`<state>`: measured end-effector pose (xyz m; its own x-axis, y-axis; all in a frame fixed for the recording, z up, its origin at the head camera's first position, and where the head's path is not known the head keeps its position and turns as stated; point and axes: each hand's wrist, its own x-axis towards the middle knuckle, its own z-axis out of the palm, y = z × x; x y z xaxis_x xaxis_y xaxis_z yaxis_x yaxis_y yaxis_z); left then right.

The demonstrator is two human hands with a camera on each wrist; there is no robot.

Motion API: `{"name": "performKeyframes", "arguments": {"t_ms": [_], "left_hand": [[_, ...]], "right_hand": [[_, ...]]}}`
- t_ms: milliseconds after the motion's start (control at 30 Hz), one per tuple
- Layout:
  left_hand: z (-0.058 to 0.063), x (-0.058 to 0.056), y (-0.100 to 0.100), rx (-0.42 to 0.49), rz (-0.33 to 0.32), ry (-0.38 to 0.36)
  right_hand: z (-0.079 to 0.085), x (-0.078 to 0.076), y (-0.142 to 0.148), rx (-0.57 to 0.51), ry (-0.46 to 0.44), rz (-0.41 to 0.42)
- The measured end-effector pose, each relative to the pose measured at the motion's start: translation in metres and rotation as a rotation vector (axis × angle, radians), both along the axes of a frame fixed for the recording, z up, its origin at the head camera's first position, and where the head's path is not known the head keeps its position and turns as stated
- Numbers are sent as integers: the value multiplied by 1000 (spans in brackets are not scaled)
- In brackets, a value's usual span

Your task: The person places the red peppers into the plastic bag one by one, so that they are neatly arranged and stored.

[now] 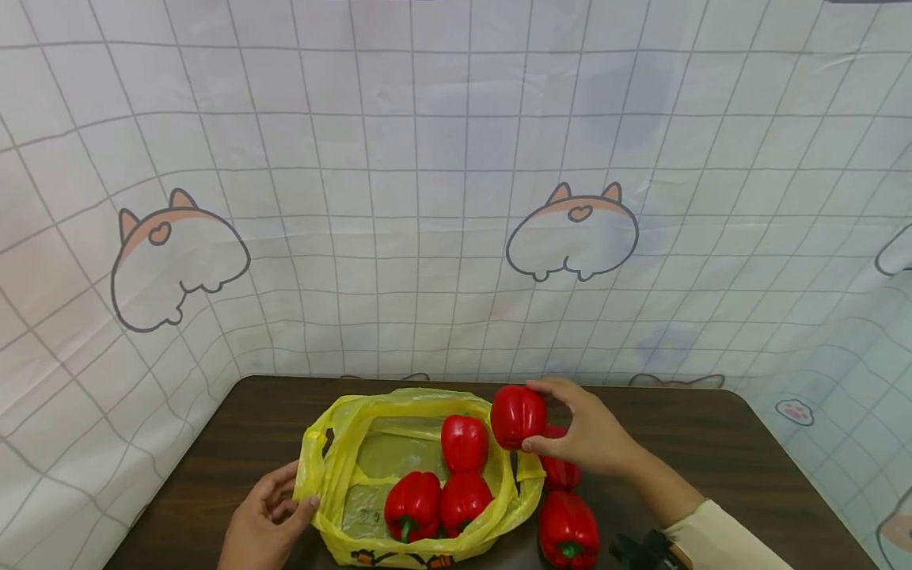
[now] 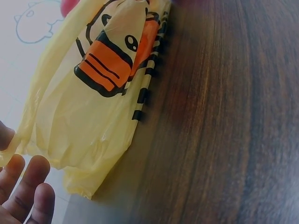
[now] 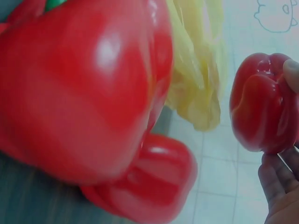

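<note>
A yellow plastic bag (image 1: 335,532) stands with its mouth spread wide on the dark table, a cartoon face printed on its front. Three red bell peppers lie inside it, one at the front (image 1: 413,507). My left hand (image 1: 265,518) pinches the bag's left rim between thumb and fingers. At the bag's right rim, my right hand (image 1: 587,427) holds up another red bell pepper (image 1: 518,417), thumb on one side and fingers on the other. Two more peppers rest on the table right of the bag, the nearer one (image 1: 568,529) with a green stem.
The dark wooden table (image 1: 712,459) runs to a white grid-patterned cloth (image 1: 427,237) hanging behind and at the sides. A black device (image 1: 650,550) sits at the right wrist.
</note>
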<state>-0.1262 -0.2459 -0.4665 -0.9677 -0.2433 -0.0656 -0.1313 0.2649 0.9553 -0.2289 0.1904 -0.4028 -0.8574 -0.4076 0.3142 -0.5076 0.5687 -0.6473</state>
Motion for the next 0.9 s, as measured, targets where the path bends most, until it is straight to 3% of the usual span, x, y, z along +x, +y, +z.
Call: {"name": "performKeyframes", "arguments": {"t_ms": [900], "left_hand": [[-2,-2,-1,-17,-20,2]], "right_hand": [[-4,-5,-61,-4,-81,70]]}}
